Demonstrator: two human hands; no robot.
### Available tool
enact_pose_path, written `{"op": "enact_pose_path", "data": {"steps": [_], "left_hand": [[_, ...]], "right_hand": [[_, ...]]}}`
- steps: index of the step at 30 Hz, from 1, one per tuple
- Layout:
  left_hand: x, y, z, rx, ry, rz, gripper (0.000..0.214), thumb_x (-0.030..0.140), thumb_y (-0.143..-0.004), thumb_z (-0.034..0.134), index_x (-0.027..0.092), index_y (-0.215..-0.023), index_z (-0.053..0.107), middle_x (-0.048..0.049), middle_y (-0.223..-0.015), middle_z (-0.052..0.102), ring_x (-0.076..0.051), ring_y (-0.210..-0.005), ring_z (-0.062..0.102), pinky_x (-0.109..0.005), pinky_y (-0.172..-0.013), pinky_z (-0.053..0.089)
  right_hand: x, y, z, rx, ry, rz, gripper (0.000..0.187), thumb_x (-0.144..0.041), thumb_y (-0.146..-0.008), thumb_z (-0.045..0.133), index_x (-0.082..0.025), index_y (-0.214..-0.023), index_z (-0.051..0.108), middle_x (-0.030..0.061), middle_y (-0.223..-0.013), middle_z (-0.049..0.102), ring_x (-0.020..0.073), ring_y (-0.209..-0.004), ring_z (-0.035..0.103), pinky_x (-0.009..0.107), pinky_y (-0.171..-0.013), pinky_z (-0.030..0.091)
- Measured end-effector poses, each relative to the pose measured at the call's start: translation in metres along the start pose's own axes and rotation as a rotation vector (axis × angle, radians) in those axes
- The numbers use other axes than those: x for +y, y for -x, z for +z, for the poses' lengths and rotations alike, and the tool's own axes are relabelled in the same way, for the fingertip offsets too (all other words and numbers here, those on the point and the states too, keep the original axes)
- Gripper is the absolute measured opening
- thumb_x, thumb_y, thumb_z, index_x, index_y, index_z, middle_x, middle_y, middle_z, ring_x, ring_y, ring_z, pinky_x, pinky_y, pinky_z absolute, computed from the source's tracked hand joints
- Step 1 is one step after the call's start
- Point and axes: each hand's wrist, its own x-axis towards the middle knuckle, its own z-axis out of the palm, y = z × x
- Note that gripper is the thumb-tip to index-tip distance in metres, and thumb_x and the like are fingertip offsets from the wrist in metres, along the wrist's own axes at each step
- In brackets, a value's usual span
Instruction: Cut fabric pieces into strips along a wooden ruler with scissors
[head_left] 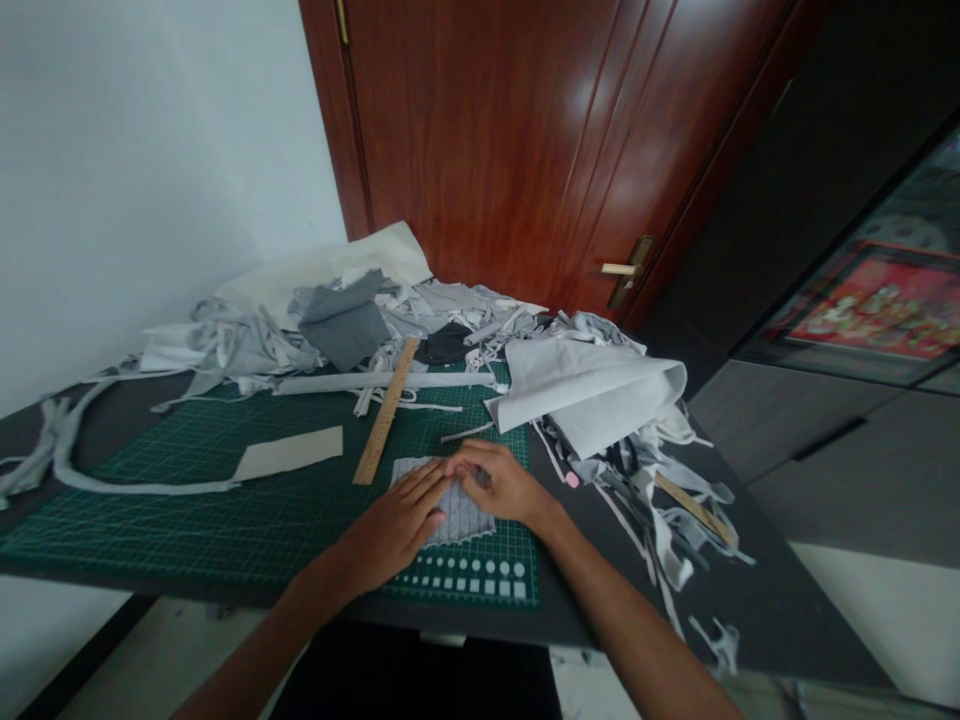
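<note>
A small grey ribbed fabric piece [459, 520] with a frayed edge lies on the green cutting mat [292, 540]. Flat across its left part rests my left hand [405, 515], fingers stretched out and close together. My right hand [499, 480] is curled over the upper part of the same piece, thumb and fingertips brought together beside the left fingertips. Whatever sits between those right fingertips is hidden. Just up and left of the hands lies a wooden ruler [385, 415], and farther left a cream fabric strip [291, 452].
Heaped fabric scraps [247, 335] line the back of the dark table [787, 610]. A white cloth [592, 385] and tangled strips lie to the right, with a second wooden ruler [696, 508]. A long grey strip [150, 488] curves at left. Behind stands a brown door [480, 140].
</note>
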Motion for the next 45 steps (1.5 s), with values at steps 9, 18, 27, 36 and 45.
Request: {"op": "enact_pose_path", "data": {"steps": [9,18,27,36,45], "left_hand": [[-0.017,0.001,-0.02,-0.105,-0.051,0.141,0.057,0.034,-0.109,0.041,0.024,-0.164,0.029,-0.0084,-0.168,0.033,-0.025,-0.156,0.03,-0.044,-0.129,0.026],[-0.031,0.009,-0.022,-0.064,-0.111,0.19,0.062,0.037,-0.11,0.042,0.032,-0.166,0.016,-0.0035,-0.17,0.031,-0.026,-0.157,0.028,-0.047,-0.129,0.023],[-0.016,0.014,-0.029,0.054,-0.056,0.042,0.056,0.034,-0.108,0.043,0.025,-0.161,0.032,-0.0086,-0.165,0.041,-0.026,-0.152,0.039,-0.047,-0.125,0.033],[-0.031,-0.014,-0.037,0.318,-0.417,-0.619,0.053,0.037,-0.099,0.047,0.0,-0.139,0.049,-0.0257,-0.118,0.062,-0.04,-0.11,0.059,-0.052,-0.094,0.051],[-0.05,-0.011,-0.051,0.174,-0.384,-0.777,0.032,0.02,-0.097,0.039,0.006,-0.114,0.062,-0.0229,-0.109,0.066,-0.036,-0.109,0.065,-0.046,-0.088,0.054]], "right_hand": [[0.021,0.001,0.004,-0.162,-0.04,0.031,0.02,-0.003,-0.082,0.053,-0.02,-0.082,0.065,-0.0025,-0.077,0.063,0.0125,-0.067,0.056,0.022,-0.068,0.042],[0.028,0.001,-0.001,-0.181,-0.044,0.018,0.024,0.003,-0.073,0.051,-0.019,-0.072,0.062,-0.0022,-0.071,0.062,0.0126,-0.065,0.055,0.021,-0.065,0.042],[0.019,0.002,0.002,-0.18,0.052,-0.076,0.014,-0.009,-0.077,0.067,-0.021,-0.081,0.06,-0.002,-0.077,0.056,0.0168,-0.076,0.054,0.028,-0.079,0.044],[0.014,0.002,-0.001,-0.206,0.164,-0.121,0.013,-0.009,-0.085,0.06,-0.021,-0.083,0.062,-0.0018,-0.078,0.059,0.0178,-0.08,0.055,0.031,-0.083,0.039],[0.01,0.001,-0.015,-0.033,0.157,-0.173,0.015,-0.008,-0.087,0.056,-0.02,-0.085,0.063,0.0016,-0.081,0.062,0.0205,-0.084,0.056,0.035,-0.084,0.042]]}}
